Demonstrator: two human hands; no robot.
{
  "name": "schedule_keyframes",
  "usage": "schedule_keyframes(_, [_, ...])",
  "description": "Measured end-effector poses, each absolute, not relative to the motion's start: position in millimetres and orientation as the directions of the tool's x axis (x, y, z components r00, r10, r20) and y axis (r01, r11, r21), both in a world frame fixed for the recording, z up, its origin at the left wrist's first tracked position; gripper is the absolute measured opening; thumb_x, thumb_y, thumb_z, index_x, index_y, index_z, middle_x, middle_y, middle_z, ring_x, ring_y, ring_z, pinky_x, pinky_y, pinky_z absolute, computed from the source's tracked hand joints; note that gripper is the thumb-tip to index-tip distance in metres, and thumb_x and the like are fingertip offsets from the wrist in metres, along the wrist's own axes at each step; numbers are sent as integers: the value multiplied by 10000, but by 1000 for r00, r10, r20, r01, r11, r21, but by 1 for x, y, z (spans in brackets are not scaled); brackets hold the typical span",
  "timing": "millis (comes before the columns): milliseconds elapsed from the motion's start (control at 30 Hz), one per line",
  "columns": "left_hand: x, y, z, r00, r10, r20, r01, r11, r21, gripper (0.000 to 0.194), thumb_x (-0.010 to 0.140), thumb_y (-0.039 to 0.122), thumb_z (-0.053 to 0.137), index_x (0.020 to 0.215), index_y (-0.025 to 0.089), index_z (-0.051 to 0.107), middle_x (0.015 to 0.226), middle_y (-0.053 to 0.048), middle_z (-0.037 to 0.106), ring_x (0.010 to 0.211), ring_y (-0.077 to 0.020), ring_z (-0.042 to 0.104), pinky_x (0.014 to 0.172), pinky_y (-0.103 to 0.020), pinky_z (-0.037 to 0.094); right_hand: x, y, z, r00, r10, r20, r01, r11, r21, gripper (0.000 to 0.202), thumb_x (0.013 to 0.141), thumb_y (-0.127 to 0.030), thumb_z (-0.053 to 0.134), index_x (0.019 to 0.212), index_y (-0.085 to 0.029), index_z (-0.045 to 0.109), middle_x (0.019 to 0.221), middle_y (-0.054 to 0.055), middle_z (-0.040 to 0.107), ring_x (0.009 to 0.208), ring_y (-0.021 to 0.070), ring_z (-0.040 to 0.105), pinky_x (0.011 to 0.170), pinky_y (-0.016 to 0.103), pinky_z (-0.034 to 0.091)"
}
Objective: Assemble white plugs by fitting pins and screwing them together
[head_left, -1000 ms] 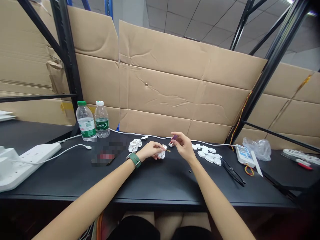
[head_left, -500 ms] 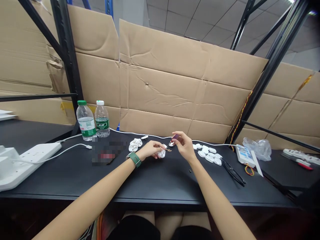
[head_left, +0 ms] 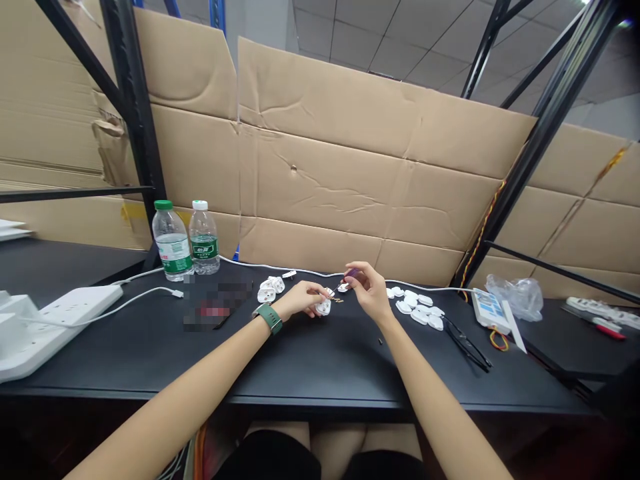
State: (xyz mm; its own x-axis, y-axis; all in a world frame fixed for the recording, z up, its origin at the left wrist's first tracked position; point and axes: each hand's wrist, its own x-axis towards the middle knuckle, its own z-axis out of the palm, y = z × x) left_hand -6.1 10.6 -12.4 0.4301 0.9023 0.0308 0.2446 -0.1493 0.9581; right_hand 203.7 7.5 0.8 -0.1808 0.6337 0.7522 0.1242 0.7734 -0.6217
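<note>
My left hand [head_left: 306,298], with a green watch on the wrist, is closed on a small white plastic plug housing [head_left: 323,307] above the black table. In my right hand [head_left: 369,291] is a screwdriver [head_left: 353,273] with a purple handle, pinched between thumb and fingers. Its thin shaft slants down and left to the housing; whether the tip sits in a screw is too small to tell. Several small brass-coloured pieces [head_left: 339,300] lie just right of the housing. Behind them, near my right fingers, is another white piece [head_left: 343,288].
White housings [head_left: 271,289] are grouped on the left, and several white covers [head_left: 420,309] on the right. Black glasses [head_left: 467,343] lie beyond the covers. Two bottles [head_left: 173,243] stand at the back left, near a power strip [head_left: 60,320]. A cardboard wall [head_left: 350,153] closes off the back.
Almost nothing differs. Both hands keep their places, with the screwdriver still angled onto the white housing; only a very slight shift of the right fingers shows.
</note>
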Motion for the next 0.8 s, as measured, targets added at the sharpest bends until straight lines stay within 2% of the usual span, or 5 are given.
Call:
schedule_keyframes(167, [-8, 12, -14, 437, 899, 36, 249, -159, 955, 356, 769, 389, 665, 1025, 143, 688, 848, -71, 705, 667, -171, 686, 567, -250, 513, 204, 8, 1, -183, 627, 757, 114, 778, -618, 239, 885, -317, 612, 1115, -251, 609, 923, 36, 652, 799, 193, 683, 731, 341, 583])
schedule_keyframes(800, [-7, 12, -13, 431, 902, 16, 247, -135, 960, 410, 758, 383, 668, 1078, 126, 669, 851, -88, 702, 664, -176, 677, 567, -257, 489, 205, 7, 2, -216, 625, 750, 134, 780, -611, 205, 891, -285, 603, 1090, -238, 619, 930, 41, 660, 790, 182, 676, 702, 311, 584])
